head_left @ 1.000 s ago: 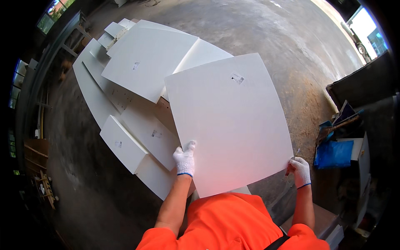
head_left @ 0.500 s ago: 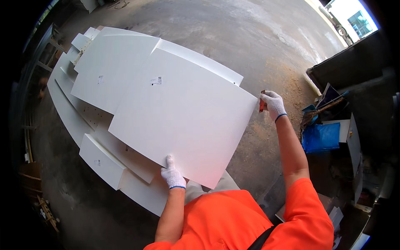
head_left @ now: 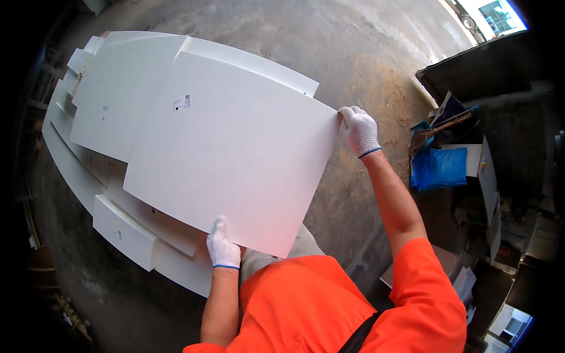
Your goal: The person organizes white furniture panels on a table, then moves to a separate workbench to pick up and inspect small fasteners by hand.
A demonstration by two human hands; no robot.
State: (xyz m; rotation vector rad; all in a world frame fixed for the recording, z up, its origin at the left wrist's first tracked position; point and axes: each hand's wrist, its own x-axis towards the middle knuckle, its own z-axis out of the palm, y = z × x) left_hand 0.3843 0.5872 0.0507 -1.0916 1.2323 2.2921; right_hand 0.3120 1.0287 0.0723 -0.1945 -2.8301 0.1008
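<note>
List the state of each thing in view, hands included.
Large white panel: held, label facing up, overlapping the panels beneath
Left hand: gloved, gripping the near edge, thumb on top
Right hand: gloved, pinching the right corner
Other white panels: piled, overlapping
Blue plastic-looking bundle: lying at right, untouched

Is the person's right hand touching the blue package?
No, the right hand is at a corner of the large white panel, and the blue package lies apart from it, farther right.
</note>
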